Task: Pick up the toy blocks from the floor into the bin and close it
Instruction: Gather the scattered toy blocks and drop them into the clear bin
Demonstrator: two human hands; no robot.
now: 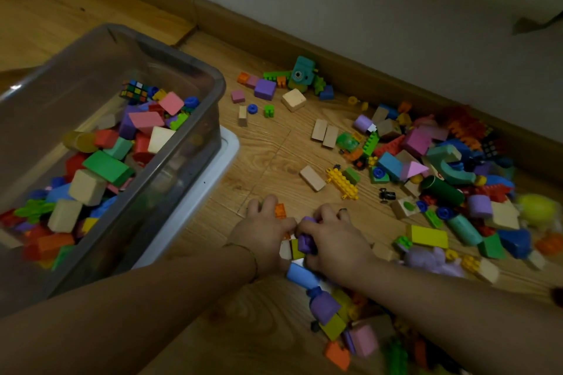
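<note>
Right hand [332, 240] curls round a purple block [305, 243] low over the floor [268, 146], knuckles up, fingertips mostly hidden. Left hand [262, 230] is right against it, fingers bent down beside an orange block [280, 211]; whether it grips anything, I can't tell. A few more pieces sit half covered under both palms. Over to the left, the clear bin [210, 106] is open and part-filled, its near end cut off, a white lid [227, 155] showing past its right wall. Loose blocks [426, 161] crowd the floor along the wall on the right.
</note>
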